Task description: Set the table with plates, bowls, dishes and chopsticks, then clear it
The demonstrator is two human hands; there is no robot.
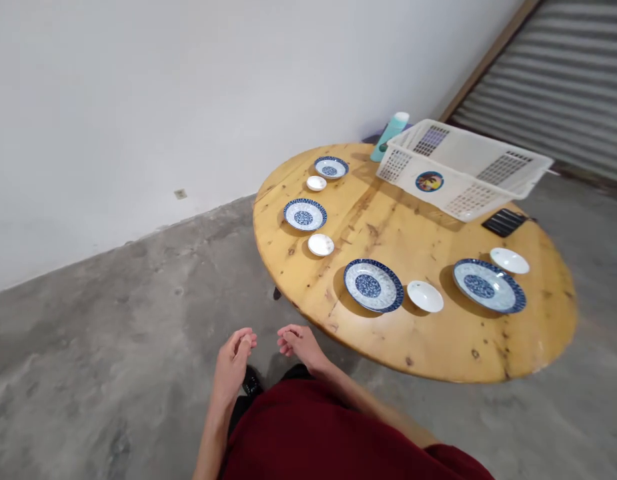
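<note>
My left hand (234, 363) and my right hand (299, 343) hang in front of my body, close together, just short of the near edge of a round wooden table (428, 347). Both hands hold nothing; the fingers are loosely curled and slightly apart. On the table stand several blue-patterned plates, the nearest one (373, 285) paired with a small white dish (425, 296). Another plate (489, 285) lies further right with a white dish (509, 261) behind it. Two more plates (305, 215) (331, 167) sit at the left, each with a white dish (321, 245) (316, 183).
A white plastic basket (463, 170) stands at the table's far side, a teal bottle (389, 135) behind it and a black ridged object (504, 221) beside it. A white wall runs along the back, a corrugated shutter at right. The floor is bare concrete.
</note>
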